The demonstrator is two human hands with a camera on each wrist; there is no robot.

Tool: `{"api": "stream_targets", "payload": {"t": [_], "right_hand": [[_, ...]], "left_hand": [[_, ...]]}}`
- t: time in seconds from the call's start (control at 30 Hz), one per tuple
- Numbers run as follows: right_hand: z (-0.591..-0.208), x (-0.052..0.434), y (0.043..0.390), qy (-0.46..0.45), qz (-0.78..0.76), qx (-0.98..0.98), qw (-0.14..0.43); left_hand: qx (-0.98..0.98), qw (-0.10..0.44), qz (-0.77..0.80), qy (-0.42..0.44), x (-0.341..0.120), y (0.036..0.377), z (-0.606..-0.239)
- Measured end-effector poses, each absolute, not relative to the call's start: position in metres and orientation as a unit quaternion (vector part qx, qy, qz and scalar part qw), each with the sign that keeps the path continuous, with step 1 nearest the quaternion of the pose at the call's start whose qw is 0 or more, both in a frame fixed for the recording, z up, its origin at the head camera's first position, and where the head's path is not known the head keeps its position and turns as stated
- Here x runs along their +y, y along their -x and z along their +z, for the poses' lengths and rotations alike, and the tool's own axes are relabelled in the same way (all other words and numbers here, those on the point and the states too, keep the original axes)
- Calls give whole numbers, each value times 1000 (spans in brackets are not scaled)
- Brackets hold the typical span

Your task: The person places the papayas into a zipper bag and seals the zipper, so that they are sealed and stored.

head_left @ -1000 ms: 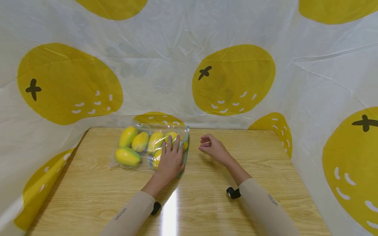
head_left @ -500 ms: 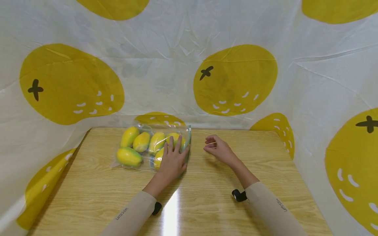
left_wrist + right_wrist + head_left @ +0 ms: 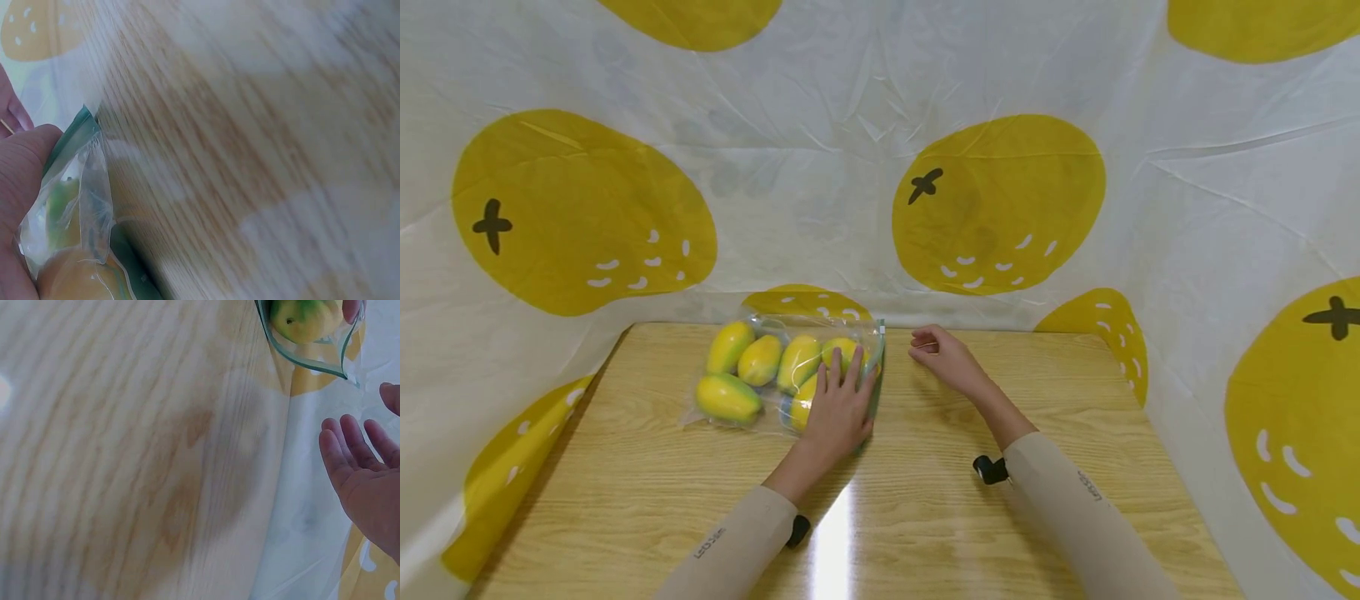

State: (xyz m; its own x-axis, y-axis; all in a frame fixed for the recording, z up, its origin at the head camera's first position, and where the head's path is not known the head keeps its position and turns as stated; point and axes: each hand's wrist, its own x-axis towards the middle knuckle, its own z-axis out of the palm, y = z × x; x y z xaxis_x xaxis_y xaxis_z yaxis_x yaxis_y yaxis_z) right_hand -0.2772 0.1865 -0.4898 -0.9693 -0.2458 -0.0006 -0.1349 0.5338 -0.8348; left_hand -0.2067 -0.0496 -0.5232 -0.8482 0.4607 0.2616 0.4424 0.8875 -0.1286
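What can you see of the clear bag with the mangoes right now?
The bag is clear, crinkled plastic with a green-edged opening on its right side. It lies flat on the wooden table near the far edge, holding about six yellow-green mangoes. The left hand rests flat on its right end; the right hand is apart.

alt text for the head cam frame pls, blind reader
A person's left hand presses flat on a clear zip bag of yellow-green mangoes on a wooden table. The right hand hovers empty beside the bag's open end.
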Motion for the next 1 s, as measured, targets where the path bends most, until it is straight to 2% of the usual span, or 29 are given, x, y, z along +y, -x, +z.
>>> {"api": "stream_targets", "payload": {"t": [0.53,0.73,1.0], "right_hand": [[-498,151,323,105,-441,888,84],[-499,143,329,93,-438,889,92],[-498,138,332,95,-447,886,78]], "left_hand": [[-958,154,43,237,-52,205,-522],[-955,164,51,240,-53,205,-523],[-958,149,50,241,-51,206,-523]]}}
